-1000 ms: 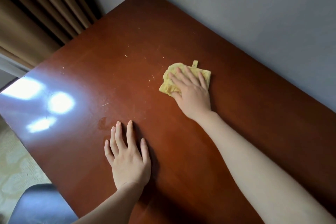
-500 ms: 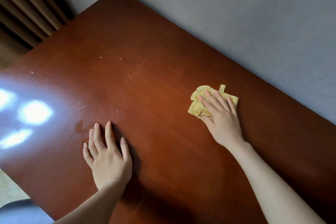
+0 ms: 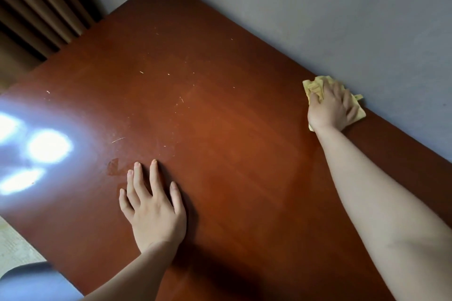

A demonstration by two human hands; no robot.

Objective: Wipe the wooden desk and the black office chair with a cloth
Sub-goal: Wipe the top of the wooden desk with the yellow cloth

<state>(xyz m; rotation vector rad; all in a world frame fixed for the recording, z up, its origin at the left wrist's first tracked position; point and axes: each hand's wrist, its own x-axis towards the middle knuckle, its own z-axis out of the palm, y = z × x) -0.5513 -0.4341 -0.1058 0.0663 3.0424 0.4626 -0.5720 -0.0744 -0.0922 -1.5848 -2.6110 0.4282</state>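
Your two hands are on one reddish-brown wooden desk (image 3: 220, 129). Your right hand (image 3: 331, 107) presses one crumpled yellow cloth (image 3: 315, 87) flat against the tabletop at its far edge, right where the desk meets the grey wall (image 3: 318, 7); the fingers are curled loosely over the cloth, pinning it down more than gripping it, and cloth shows past the hand on both sides. Your left hand (image 3: 154, 210) lies palm down near the near edge, fingers spread and straight, holding nothing. Between the hands the wood carries a scatter of small pale specks and one darker smudge (image 3: 113, 166) just beside your left fingertips. Three bright light reflections (image 3: 49, 145) glare near the left edge. Brown curtains (image 3: 36, 7) hang beyond the far left corner. One rounded dark chair part (image 3: 31, 281) shows below the near left edge.
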